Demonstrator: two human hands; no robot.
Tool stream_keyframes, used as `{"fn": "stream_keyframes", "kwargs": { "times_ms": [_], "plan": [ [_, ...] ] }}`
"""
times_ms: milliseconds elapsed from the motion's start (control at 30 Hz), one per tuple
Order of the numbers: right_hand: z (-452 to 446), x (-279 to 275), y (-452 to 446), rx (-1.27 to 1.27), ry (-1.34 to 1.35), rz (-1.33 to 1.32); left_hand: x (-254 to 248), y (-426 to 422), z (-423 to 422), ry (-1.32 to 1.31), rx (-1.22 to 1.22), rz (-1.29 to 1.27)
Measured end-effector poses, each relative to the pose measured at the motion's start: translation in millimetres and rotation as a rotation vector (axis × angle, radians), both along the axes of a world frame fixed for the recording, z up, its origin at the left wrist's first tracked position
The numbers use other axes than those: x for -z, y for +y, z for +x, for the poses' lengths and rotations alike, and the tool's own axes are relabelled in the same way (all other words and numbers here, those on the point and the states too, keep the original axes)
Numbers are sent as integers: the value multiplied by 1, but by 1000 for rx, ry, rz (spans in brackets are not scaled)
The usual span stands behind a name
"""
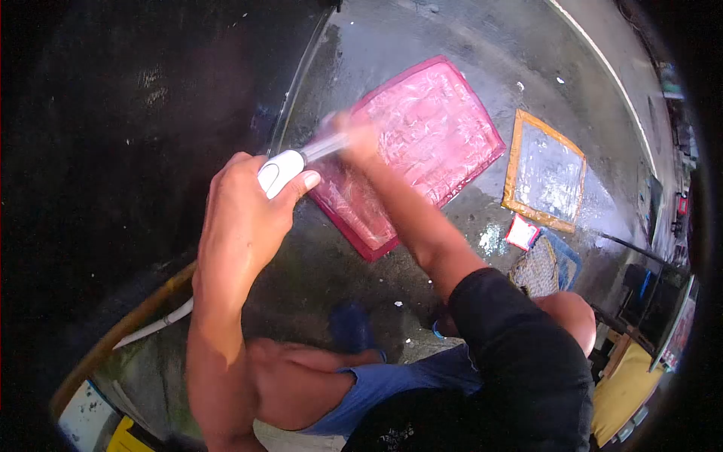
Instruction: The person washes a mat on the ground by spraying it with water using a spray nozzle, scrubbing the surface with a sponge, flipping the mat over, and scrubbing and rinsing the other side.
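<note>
My left hand is closed around a white hose spray nozzle, thumb along its side. A water jet leaves the nozzle toward my right hand, which is over the left part of a pink mat with a darker pink border. Motion smears my right hand's fingers, so whether they hold anything cannot be seen. The mat lies flat on the wet floor and looks soaked, with whitish streaks on its surface.
Right of the mat lies a smaller mat with an orange-brown border. Near it are a red-and-white packet, a grey patterned mat and a blue-edged piece. A white hose runs at lower left. Yellow cloth is at lower right.
</note>
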State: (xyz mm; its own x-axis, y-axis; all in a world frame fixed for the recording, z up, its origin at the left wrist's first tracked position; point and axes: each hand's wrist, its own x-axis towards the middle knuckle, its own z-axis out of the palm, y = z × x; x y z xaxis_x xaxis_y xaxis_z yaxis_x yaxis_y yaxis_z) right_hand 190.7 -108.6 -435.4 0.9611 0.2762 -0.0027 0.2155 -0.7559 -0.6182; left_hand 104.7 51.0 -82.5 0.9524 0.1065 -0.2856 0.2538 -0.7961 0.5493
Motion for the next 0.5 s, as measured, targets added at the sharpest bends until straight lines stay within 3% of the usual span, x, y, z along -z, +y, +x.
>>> {"fn": "stream_keyframes", "kwargs": {
  "times_ms": [33,100,167,200,233,300,400,433,500],
  "plan": [
    [27,-26,-29,191,165,-55,-4,-1,-3,25,-13,0],
    [45,-40,-48,394,-121,-170,-13,0,-2,61,-24,3],
    [9,-9,-33,215,-52,-203,-8,0,2,27,0,1],
    [-23,11,-17,-78,103,-530,-3,-2,5,6,8,-2],
    [-61,-19,-3,-187,60,-350,2,-4,7,3,34,-5],
    [-104,-43,13,-443,-399,78,12,-6,11,-1,86,-3],
    [-68,-13,11,-381,-38,86,16,-7,9,1,95,23],
    [-33,-26,20,-327,77,-71,15,-7,5,12,96,33],
    [-10,-17,33,-92,214,182,13,-7,7,38,67,28]
  ]
}}
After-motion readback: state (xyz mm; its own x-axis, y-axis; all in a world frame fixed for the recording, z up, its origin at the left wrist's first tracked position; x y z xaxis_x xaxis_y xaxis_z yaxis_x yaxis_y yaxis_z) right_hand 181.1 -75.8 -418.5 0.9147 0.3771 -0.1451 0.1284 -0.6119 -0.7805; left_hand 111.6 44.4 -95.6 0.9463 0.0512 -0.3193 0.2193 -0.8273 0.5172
